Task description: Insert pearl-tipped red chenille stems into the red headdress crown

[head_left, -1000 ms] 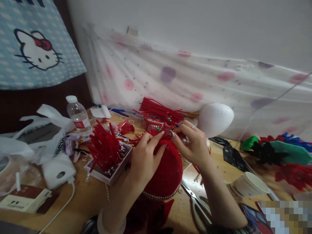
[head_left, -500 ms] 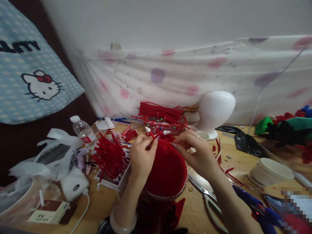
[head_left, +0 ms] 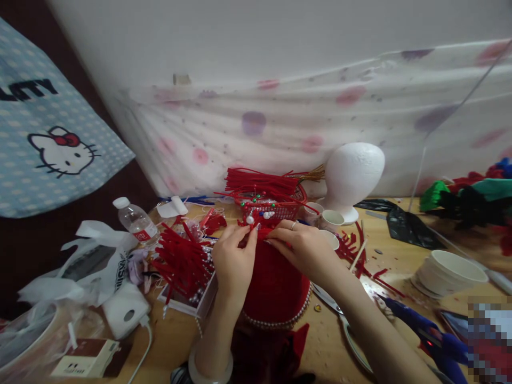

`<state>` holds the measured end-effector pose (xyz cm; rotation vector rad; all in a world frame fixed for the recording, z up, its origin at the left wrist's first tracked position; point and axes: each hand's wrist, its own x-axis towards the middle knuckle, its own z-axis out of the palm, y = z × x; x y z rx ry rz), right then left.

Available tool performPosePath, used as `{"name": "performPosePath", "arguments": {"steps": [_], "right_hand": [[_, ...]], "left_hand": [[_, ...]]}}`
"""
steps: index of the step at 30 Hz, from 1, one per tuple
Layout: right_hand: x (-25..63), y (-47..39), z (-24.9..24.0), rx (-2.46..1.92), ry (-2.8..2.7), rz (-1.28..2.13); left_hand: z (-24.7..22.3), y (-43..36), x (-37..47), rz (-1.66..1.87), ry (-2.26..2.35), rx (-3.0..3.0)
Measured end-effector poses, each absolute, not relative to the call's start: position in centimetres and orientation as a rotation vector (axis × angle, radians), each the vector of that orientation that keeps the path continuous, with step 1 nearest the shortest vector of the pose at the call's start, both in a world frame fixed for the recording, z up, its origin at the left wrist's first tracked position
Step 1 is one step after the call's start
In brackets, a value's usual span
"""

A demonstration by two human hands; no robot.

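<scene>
A bench (head_left: 320, 349) holds a basket (head_left: 286, 212), a foam head (head_left: 354, 173) and black plastic (head_left: 410, 230) toward the back. Nearer the front sit scissors (head_left: 328, 301), a box (head_left: 207, 302), a cup (head_left: 446, 277) and red scraps (head_left: 392, 288).

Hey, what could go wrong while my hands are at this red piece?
The blue glue gun, its red light showing, lies near your right forearm and might burn it if hot. The scissors, partly hidden by that forearm, could get knocked. What look like green-headed pins beyond your left hand may prick it.
</scene>
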<state>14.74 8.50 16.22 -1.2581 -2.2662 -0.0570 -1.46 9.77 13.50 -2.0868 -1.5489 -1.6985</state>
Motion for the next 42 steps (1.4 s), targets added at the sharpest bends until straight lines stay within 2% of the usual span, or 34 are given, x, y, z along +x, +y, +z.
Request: {"name": "performPosePath", "arguments": {"steps": [7,15,42], "right_hand": [[14.6,8.7,16.1,-1.218,-2.25,-0.054],[14.6,7.7,16.0,-1.176,-2.155,0.012],[13.1,6.9,12.7,-1.12,-2.004,0.029]], "left_hand": [[13.4,9.9,-1.7,-1.741,-1.6,-2.092],[12.9,9.4,-1.9,-1.942,-1.608,-2.149],[14.2,9.6,-3.2,-1.945,-1.507,-2.238]]}}
